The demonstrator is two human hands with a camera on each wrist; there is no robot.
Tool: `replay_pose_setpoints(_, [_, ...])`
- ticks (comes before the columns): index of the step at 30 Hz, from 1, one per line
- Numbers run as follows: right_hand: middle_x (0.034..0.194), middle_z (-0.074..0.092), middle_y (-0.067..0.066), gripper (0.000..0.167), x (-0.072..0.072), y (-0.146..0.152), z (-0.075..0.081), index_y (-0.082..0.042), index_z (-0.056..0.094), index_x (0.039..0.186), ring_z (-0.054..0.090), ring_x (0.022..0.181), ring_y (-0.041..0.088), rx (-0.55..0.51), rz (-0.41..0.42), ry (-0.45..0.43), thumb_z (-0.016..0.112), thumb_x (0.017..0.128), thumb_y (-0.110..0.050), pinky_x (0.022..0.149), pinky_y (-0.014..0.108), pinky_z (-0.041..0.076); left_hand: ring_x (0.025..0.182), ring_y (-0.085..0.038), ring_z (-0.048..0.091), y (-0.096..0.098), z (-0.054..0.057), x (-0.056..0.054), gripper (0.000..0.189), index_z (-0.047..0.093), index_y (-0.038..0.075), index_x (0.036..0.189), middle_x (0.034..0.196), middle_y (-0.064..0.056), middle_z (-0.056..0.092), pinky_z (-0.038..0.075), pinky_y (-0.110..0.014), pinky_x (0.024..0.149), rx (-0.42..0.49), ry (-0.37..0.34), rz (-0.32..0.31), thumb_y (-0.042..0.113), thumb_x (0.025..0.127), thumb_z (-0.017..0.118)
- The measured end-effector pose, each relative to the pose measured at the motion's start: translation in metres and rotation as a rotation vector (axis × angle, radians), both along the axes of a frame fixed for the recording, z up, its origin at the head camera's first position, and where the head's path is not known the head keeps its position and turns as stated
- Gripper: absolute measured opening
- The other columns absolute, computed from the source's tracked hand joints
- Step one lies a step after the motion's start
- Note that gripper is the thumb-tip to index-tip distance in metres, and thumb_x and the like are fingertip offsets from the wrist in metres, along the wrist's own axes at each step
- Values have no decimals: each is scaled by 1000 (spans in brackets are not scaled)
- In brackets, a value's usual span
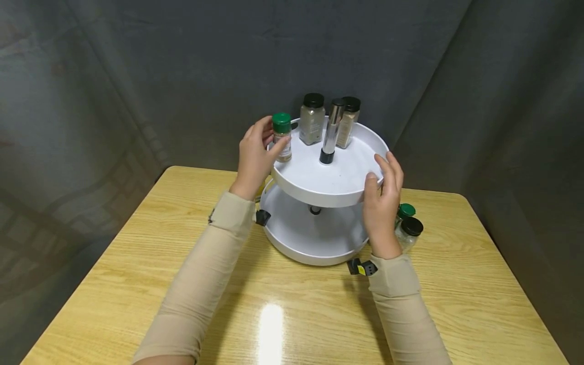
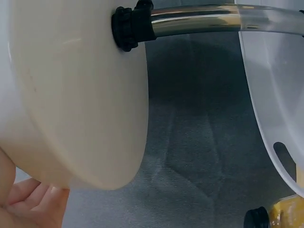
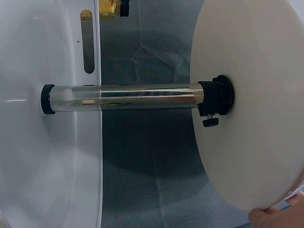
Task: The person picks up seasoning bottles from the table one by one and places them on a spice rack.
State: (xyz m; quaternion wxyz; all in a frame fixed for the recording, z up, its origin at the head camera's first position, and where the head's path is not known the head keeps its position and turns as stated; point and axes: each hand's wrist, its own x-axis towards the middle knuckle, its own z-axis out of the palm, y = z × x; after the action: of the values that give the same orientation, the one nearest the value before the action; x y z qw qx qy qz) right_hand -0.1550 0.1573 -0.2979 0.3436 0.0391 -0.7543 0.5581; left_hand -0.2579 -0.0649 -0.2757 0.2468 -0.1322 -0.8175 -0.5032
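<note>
A white two-tier turntable stands on the table, its upper tray [image 1: 339, 175] above its lower tray [image 1: 315, 248]. At the upper tray's left edge my left hand [image 1: 257, 157] holds a small green-capped spice jar [image 1: 282, 138], thumb in front and fingers behind. The right hand [image 1: 385, 203] grips the right rim of the upper tray. Two black-capped spice jars, one clear-sided [image 1: 312, 120] and one partly behind the post [image 1: 348, 124], stand toward the back. Both wrist views look between the tiers, at the chrome post [image 3: 142, 97] and the tray underside [image 2: 90, 104].
Right of the turntable, a green-capped jar [image 1: 406, 210] and a black-capped jar [image 1: 410, 230] stand on the wooden table [image 1: 159, 268], partly behind my right wrist. A yellow-filled jar [image 2: 286, 213] is beside the lower tray. Grey curtain [image 1: 205, 66] surrounds the table's back and sides.
</note>
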Motion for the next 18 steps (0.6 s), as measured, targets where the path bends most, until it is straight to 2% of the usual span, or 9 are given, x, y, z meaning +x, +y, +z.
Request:
replay_pose_setpoints(3, [159,25,22,51,-2,2,-2,8,49,142,23,149,32,5,-2,-3,46,98,-17,124,45,21,126,-25,59,0,-3,2,61,48,-2,145,136,-20,56,46,-20,106,19,37,4,19,94,74])
replay_pose_setpoints(6, [161,25,18,51,-12,8,-12,5,50,144,23,149,30,14,-7,-2,47,99,-19,124,44,21,128,-26,57,0,-7,5,58,48,-3,145,138,-21,53,46,-24,109,20,81,10,21,97,71])
replay_pose_setpoints(9, [162,25,12,51,-22,16,-24,0,51,145,24,149,26,23,-10,2,48,99,-23,124,44,21,132,-27,52,0,-13,9,56,46,-3,146,143,-21,48,42,-28,113,21,92,14,25,101,65])
replay_pose_setpoints(15, [162,25,8,51,-25,22,-32,-3,52,145,24,149,24,29,-16,-2,48,99,-24,123,43,22,147,-30,33,4,-25,21,64,35,0,154,157,-20,33,27,-41,123,86,-22,-15,35,104,55])
replay_pose_setpoints(18, [162,25,10,50,-27,22,-32,-2,51,145,24,149,24,31,-17,3,49,99,-22,123,43,23,150,-31,27,6,-30,26,67,29,-1,157,160,-21,25,22,-43,125,110,-59,-40,36,105,53])
